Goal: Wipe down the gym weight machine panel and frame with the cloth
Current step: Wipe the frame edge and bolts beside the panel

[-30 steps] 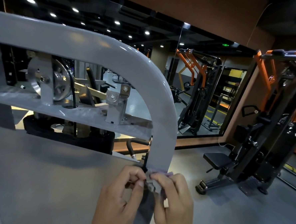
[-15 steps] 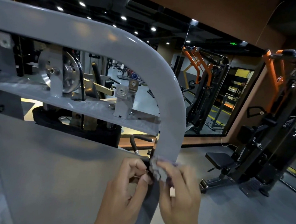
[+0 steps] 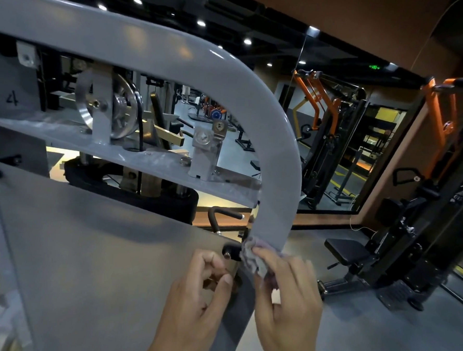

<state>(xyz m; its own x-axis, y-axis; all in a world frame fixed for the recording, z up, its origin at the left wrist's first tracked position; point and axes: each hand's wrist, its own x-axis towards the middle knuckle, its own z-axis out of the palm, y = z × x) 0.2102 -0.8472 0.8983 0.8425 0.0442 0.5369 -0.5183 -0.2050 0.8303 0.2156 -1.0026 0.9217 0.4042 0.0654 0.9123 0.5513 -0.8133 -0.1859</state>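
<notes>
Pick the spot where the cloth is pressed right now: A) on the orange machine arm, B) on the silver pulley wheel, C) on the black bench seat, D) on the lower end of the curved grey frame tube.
D: the right hand holds the crumpled cloth against the curved grey frame tube at its lower end.

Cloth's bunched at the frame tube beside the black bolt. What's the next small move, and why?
Probably slide the cloth up the grey frame tube: the right hand pinches it against the tube's lower end, and the curve above lies unwiped within reach. The left hand rests by the panel edge.
</notes>
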